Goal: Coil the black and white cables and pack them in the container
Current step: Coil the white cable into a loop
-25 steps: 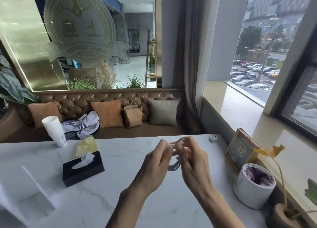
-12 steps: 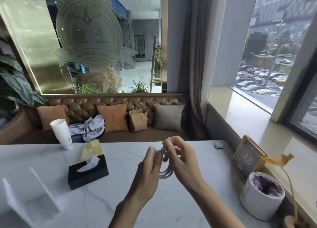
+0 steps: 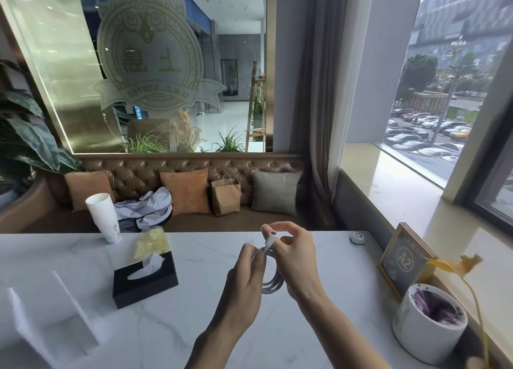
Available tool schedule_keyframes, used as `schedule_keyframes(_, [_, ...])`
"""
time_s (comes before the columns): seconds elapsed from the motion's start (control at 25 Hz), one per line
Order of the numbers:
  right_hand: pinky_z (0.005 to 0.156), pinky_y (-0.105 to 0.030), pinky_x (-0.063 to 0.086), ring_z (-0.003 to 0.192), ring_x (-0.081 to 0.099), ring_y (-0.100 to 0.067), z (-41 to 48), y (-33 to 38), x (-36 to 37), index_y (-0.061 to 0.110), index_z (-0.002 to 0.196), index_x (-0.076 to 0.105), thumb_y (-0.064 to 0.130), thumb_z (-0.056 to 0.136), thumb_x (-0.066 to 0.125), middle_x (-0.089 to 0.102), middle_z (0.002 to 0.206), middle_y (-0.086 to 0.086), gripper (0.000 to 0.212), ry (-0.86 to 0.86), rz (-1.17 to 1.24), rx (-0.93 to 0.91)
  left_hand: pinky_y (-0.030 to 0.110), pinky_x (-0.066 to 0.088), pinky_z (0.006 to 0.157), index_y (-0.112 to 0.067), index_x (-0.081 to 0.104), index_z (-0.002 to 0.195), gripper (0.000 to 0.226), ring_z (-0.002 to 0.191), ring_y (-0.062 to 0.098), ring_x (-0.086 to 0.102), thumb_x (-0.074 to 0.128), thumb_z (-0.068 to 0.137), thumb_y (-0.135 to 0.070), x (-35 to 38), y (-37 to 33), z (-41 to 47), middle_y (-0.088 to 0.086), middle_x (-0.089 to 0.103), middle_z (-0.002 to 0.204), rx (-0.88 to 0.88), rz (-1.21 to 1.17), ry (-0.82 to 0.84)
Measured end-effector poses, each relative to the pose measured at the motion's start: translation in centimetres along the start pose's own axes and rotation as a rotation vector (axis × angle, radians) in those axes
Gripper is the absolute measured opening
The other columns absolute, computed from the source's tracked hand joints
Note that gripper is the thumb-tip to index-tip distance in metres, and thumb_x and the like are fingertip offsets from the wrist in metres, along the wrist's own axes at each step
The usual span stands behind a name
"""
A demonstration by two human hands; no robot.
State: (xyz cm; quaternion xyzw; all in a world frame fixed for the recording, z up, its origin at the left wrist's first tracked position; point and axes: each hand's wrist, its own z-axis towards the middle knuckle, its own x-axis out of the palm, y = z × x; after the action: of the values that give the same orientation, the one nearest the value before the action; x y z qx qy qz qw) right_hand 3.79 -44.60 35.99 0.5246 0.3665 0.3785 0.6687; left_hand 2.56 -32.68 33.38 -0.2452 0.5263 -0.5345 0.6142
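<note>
A white cable (image 3: 273, 281) hangs as a small coil of several loops above the marble table (image 3: 194, 327), between both hands. My left hand (image 3: 247, 277) pinches the coil's left side. My right hand (image 3: 294, 257) holds the right side, its thumb and forefinger nipping the white plug end that sticks up at the top. A clear acrylic container (image 3: 52, 321) with upright dividers stands at the near left of the table. No black cable is in sight.
A black tissue box (image 3: 145, 281) and a stack of paper cups (image 3: 104, 216) stand left of the hands. On the right are a white bin (image 3: 429, 329), a framed A2 sign (image 3: 404, 260), a wilted yellow flower (image 3: 455, 263) and a small round button (image 3: 357, 238). A sofa lies beyond the table.
The coil has been lowered slightly and hangs open in fuller loops. My right fingers have shifted up to pinch the plug end. The camera has tilted, shifting the scene.
</note>
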Motion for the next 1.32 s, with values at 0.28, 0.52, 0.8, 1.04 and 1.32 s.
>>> schedule_keyframes(0.28, [0.062, -0.025, 0.053, 0.069, 0.072, -0.012, 0.2, -0.1, -0.4, 0.026, 0.086, 0.075, 0.038, 0.083, 0.077, 0.076, 0.075, 0.004, 0.013, 0.015, -0.051, 0.036, 0.020, 0.023, 0.045, -0.031, 0.040, 0.080, 0.037, 0.049, 0.006, 0.030, 0.028, 0.085, -0.066, 0.2, -0.6, -0.2, -0.013, 0.041, 0.055, -0.017, 0.009, 0.017])
schedule_keyframes(0.52, [0.055, -0.030, 0.052, 0.052, 0.061, -0.015, 0.2, -0.4, 0.0, 0.024, 0.080, 0.071, 0.022, 0.084, 0.076, 0.070, 0.062, -0.006, 0.006, 0.002, -0.053, 0.021, 0.019, 0.024, 0.045, -0.026, 0.044, 0.086, 0.039, 0.050, 0.006, 0.031, 0.029, 0.086, -0.062, -0.3, -0.8, -0.4, -0.013, 0.042, 0.055, -0.014, 0.028, 0.006])
schedule_keyframes(0.8, [0.057, -0.017, 0.050, 0.076, 0.069, -0.009, 0.1, 0.0, 0.0, 0.028, 0.097, 0.071, 0.038, 0.078, 0.082, 0.073, 0.087, 0.010, 0.024, 0.006, 0.003, 0.039, 0.018, 0.025, 0.043, -0.028, 0.041, 0.082, 0.034, 0.046, 0.006, 0.031, 0.029, 0.088, -0.059, -0.3, -1.2, -0.5, -0.015, 0.043, 0.052, -0.012, 0.034, 0.003])
schedule_keyframes(1.04, [0.051, -0.026, 0.049, 0.054, 0.057, -0.015, 0.3, 0.2, 0.5, 0.026, 0.076, 0.071, 0.024, 0.082, 0.077, 0.070, 0.065, -0.007, 0.009, 0.010, -0.010, -0.036, 0.016, 0.025, 0.043, -0.029, 0.040, 0.080, 0.033, 0.047, 0.005, 0.033, 0.029, 0.088, -0.059, -0.8, -1.2, -0.4, -0.015, 0.042, 0.053, 0.003, 0.034, -0.017])
schedule_keyframes(1.32, [0.053, -0.017, 0.044, 0.062, 0.053, -0.008, 0.2, 0.1, 1.0, 0.031, 0.134, 0.047, 0.047, 0.071, 0.084, 0.051, 0.063, 0.003, 0.075, 0.066, 0.028, 0.092, 0.021, 0.024, 0.045, -0.036, 0.039, 0.079, 0.027, 0.048, 0.006, 0.032, 0.028, 0.089, -0.059, -1.2, -0.8, -0.6, -0.013, 0.042, 0.055, -0.012, 0.052, -0.024])
